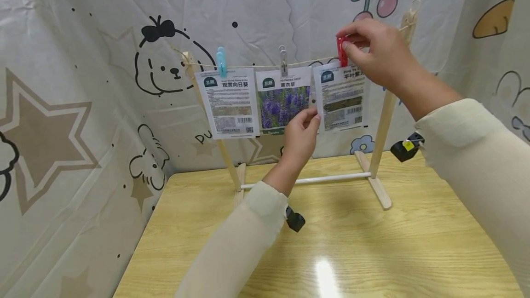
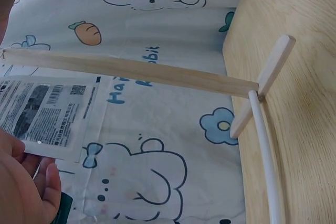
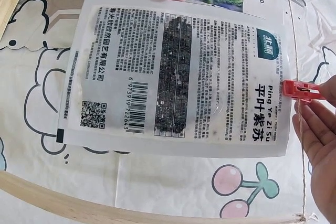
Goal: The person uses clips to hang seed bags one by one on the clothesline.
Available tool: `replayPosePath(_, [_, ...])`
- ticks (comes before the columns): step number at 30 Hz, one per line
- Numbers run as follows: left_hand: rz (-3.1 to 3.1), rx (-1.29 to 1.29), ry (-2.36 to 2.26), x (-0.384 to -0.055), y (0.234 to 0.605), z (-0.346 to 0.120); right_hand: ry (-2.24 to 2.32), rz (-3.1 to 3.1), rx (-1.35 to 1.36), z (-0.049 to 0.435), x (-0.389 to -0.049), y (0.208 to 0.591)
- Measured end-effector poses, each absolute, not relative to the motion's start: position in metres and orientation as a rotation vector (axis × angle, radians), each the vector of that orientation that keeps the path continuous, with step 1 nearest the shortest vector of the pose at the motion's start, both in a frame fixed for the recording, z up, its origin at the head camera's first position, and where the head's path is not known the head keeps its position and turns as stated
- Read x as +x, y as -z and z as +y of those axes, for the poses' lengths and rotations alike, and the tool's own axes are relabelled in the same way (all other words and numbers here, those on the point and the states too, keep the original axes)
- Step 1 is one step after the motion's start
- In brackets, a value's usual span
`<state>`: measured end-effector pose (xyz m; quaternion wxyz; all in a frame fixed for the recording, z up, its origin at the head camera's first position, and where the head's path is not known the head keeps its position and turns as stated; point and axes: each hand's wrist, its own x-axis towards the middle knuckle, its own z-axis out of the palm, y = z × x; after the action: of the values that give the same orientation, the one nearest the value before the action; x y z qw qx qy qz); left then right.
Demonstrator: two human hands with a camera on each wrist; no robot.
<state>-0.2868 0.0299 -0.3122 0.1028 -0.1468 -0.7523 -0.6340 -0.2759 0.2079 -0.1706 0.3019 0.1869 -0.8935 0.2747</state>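
My right hand point(image 1: 374, 49) pinches a red clothespin point(image 1: 342, 52) on the top edge of a white seed packet point(image 1: 341, 100); in the right wrist view the pin's jaws meet the string point(image 3: 298, 66) there. My left hand point(image 1: 301, 137) holds that packet by its left edge between thumb and fingers. A second seed packet with purple flowers point(image 1: 281, 109) hangs beside it from a clear grey clothespin point(image 1: 283, 61). Farther left, a third packet point(image 1: 229, 109) hangs from a blue clothespin point(image 1: 221, 61).
Two wooden posts point(image 1: 383, 128) hold the string, joined low down by a white rod point(image 1: 335, 179). The stand's feet point(image 1: 378, 192) rest on a wood-grain table point(image 1: 364, 243). A patterned cloth point(image 1: 103, 26) hangs behind it.
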Motion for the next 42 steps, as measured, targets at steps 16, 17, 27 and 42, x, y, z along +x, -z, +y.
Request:
replayPosePath(16, [-2.222, -0.455, 1.739, -0.286, 0.315, 0.024, -0.724, -2.356, 0.491, 0.208, -0.275, 0.169])
replayPosePath(17, [-2.222, -0.45, 1.737, -0.286, 0.315, 0.024, -0.722, -2.355, 0.492, 0.208, -0.275, 0.169])
replayPosePath(27, [-2.165, -0.481, 1.732, -0.286, 0.315, 0.02, -0.727, -2.296, 0.433, 0.208, -0.275, 0.172])
replayPosePath(42, [-2.071, -0.526, 1.843, -0.285, 0.32, 0.008, -0.694, -2.114, 0.435, 0.205, -0.268, 0.179])
